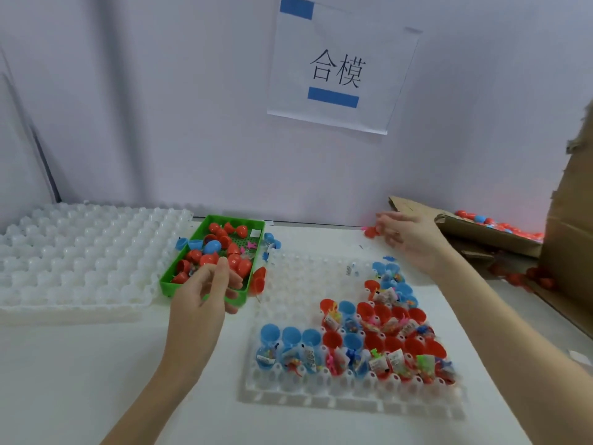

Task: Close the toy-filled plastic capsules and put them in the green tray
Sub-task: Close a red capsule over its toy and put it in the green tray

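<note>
Red and blue open capsules [382,345], stuffed with small packaged toys, stand upright in the near and right cells of a white cell tray [321,396] on the tabletop [80,364]. Three blue ones sit apart at the near-left of the filled block. Far-left cells of that tray bare.

Green tray [167,279] lies just left of the white one, beyond its far-left corner, long axis running away and rightward. Holds a jumble of red closed capsules [208,259], a blue one and some loose halves. A few blue halves and a red piece rest outside its rim.

Left hand [205,292] hovers at the near end of the green tray, fingers loosely curled, nothing visibly held; reads as released. Right hand [406,234] is stretched far right and away, toward a red capsule piece [370,232] on the tabletop at its fingertips. Blurred; cannot tell whether it grips it or only touches.

Judgement: the open capsules lie near-right of the left hand and nearer than the right hand, roughly between the forearms. Left hand is the closer to both the blue trio and the green tray.

Outward: stacked empty white trays [80,252] far left; cardboard box [494,232] of capsules far right; paper sign [337,65] on the wall.
</note>
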